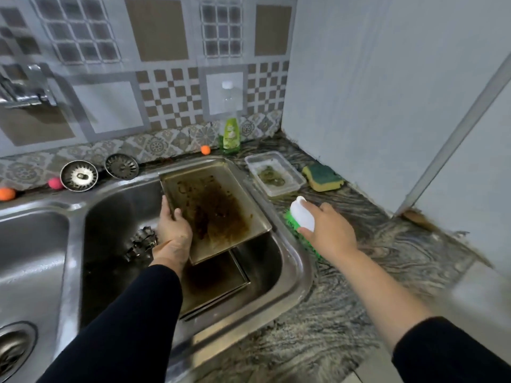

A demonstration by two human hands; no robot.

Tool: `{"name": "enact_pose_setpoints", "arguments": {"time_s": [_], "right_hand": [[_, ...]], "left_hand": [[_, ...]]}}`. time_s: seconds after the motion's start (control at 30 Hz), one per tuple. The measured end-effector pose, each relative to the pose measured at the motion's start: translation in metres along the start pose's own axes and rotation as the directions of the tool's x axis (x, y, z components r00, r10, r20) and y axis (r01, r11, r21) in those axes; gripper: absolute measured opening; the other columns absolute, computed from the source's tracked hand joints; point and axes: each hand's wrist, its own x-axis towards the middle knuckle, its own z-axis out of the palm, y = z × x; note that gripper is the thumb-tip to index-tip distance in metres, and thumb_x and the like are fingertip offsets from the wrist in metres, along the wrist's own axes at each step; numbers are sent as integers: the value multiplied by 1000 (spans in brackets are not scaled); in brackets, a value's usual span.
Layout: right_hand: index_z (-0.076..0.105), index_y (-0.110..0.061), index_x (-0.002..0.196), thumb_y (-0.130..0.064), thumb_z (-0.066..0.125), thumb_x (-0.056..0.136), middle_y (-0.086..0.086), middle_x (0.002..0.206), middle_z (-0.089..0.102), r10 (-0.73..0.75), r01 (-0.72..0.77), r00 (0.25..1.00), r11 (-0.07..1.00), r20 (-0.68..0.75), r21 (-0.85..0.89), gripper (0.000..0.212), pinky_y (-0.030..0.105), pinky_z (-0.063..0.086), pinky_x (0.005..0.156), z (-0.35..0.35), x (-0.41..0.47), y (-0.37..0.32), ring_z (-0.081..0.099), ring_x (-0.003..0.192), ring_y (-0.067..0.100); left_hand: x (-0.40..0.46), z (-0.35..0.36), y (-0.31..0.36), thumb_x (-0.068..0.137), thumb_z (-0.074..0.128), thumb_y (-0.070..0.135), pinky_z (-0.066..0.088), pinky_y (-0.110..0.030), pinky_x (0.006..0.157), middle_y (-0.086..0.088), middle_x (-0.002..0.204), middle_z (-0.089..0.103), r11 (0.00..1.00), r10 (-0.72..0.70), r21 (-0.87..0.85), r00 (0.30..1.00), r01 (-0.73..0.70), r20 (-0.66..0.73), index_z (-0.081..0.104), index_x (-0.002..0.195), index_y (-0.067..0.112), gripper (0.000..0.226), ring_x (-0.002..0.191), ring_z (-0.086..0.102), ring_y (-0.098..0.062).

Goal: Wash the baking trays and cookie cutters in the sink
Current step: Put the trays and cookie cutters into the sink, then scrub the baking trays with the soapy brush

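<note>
I have my left hand clamped on the left rim of the top baking tray, thumb over the edge, tilting it so its far side leans on the sink rim. A 2nd tray lies flat beneath it in the basin, and the metal cookie cutters sit just beside my left wrist on the basin floor. My right hand is wrapped around the white handle of the scrub brush, its green bristles down on the counter. I judge the tray stiff and fairly light but greasy, with burnt brown residue, so likely slick when wet; the raised rim is the safest hold. The cutters look thin and sharp-edged, best taken by their sides.
</note>
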Motion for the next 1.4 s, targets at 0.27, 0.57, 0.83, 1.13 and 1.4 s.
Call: {"name": "enact_pose_setpoints", "arguments": {"time_s": [0.27, 0.57, 0.83, 1.13, 1.4], "right_hand": [[38, -43, 141, -41, 63, 84, -2, 127, 59, 97, -87, 993, 985, -63, 146, 63, 33, 48, 77, -6, 19, -2, 58, 112, 26], [37, -29, 146, -35, 62, 87, 4, 140, 51, -76, 99, 989, 978, -128, 183, 64, 34, 42, 94, -49, 140, -57, 49, 124, 28], [36, -26, 146, -29, 60, 91, 9, 140, 49, -45, 47, 999, 978, -15, 206, 60, 35, 43, 95, 18, 186, -53, 49, 124, 32], [41, -27, 143, -34, 65, 85, 5, 139, 52, -150, 195, 976, 926, -158, 324, 64, 33, 41, 97, -15, 179, -101, 49, 125, 27], [41, -29, 143, -30, 66, 85, 5, 136, 52, -351, 380, 925, 864, -147, 329, 63, 34, 43, 94, 12, 115, -162, 51, 121, 26]], "left_hand": [[-2, -6, 6, 100, 42, 10, 26, -15, 103, 0, 145, 46, 996, 69, -49, 998, -69, -11, 32, 149, 22, 51, 133, 42, -15], [-1, -19, 14, 101, 40, 9, 26, -20, 109, 4, 145, 45, 979, 193, -66, 981, -192, -5, 32, 148, 27, 52, 133, 39, -9], [5, -16, -1, 101, 39, 10, 28, -19, 107, 11, 140, 43, 984, 173, -36, 985, -174, -27, 27, 150, 27, 53, 128, 38, -3], [0, -10, -5, 102, 35, 7, 19, -10, 101, 3, 153, 31, 987, 135, -86, 990, -137, -31, 21, 151, 25, 54, 136, 27, -5], [-6, -12, 5, 100, 35, 1, 21, -9, 104, -1, 151, 36, 968, 240, -58, 969, -244, -65, 26, 150, 18, 54, 137, 30, -8]]}}
